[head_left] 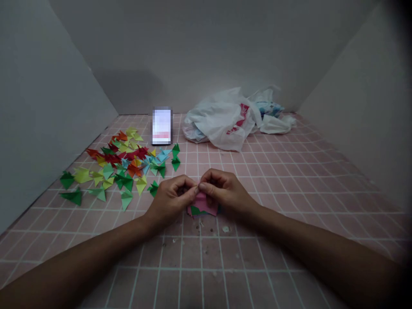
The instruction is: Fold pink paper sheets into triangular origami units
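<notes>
My left hand (pixel 175 195) and my right hand (pixel 223 189) meet at the middle, thumbs and forefingers pinched together at their tips. Between them is a small piece of pink folding paper (pixel 201 195), mostly hidden by the fingers. Right below lies a small stack of coloured paper squares (pixel 206 209), pink on top with green showing beneath. Where the held paper ends and the stack begins is hard to see. To the left of my left hand, many folded paper cranes (pixel 124 180) in green, yellow, red, orange and light blue lie spread in a loose group.
A phone with a lit, blurred screen (pixel 161 125) stands upright behind the cranes. Crumpled white plastic bags (pixel 222 118) lie at the back. Pink cloth with a white grid (pixel 289 180) covers the surface, with worn spots near me. Grey walls enclose three sides.
</notes>
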A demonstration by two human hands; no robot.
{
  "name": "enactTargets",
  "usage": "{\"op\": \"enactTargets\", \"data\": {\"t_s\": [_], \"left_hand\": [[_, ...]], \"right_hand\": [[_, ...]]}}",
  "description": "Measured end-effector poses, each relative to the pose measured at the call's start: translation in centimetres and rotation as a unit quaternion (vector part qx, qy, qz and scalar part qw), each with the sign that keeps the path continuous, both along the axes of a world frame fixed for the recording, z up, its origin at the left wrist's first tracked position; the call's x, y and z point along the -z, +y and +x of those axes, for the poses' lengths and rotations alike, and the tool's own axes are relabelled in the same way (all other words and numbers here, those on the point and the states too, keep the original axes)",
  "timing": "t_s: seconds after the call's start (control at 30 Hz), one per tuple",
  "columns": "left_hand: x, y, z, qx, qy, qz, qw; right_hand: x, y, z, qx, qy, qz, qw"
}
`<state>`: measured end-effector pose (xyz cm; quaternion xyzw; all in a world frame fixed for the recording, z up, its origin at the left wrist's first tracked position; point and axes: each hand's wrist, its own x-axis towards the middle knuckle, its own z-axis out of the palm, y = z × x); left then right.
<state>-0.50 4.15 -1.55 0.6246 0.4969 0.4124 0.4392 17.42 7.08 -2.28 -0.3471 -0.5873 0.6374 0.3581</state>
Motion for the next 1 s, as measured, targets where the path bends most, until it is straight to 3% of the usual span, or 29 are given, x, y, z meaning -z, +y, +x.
{"op": "enactTargets", "data": {"t_s": [0.2, 0.33, 0.57, 0.77, 1.0], "left_hand": [[-0.14, 0.01, -0.03, 0.03, -0.045, -0.054, 0.997], [0.15, 0.03, -0.03, 0.009, -0.097, -0.102, 0.99], [0.15, -0.11, 0.21, 0.001, -0.084, -0.094, 0.992], [0.11, -0.05, 0.39, -0.049, -0.151, -0.109, 0.981], [0.73, -0.21, 0.67, 0.004, -0.174, -0.165, 0.971]], "right_hand": [[-0.16, -0.09, 0.27, -0.007, -0.02, 0.034, 0.999], [-0.37, 0.11, 0.28, 0.0, -0.048, 0.067, 0.997], [-0.05, 0.23, 0.15, 0.023, -0.055, 0.085, 0.995], [-0.02, -0.05, -0.43, 0.007, 0.012, 0.001, 1.0], [-0.39, -0.05, -0.34, 0.039, -0.012, -0.005, 0.999]]}}
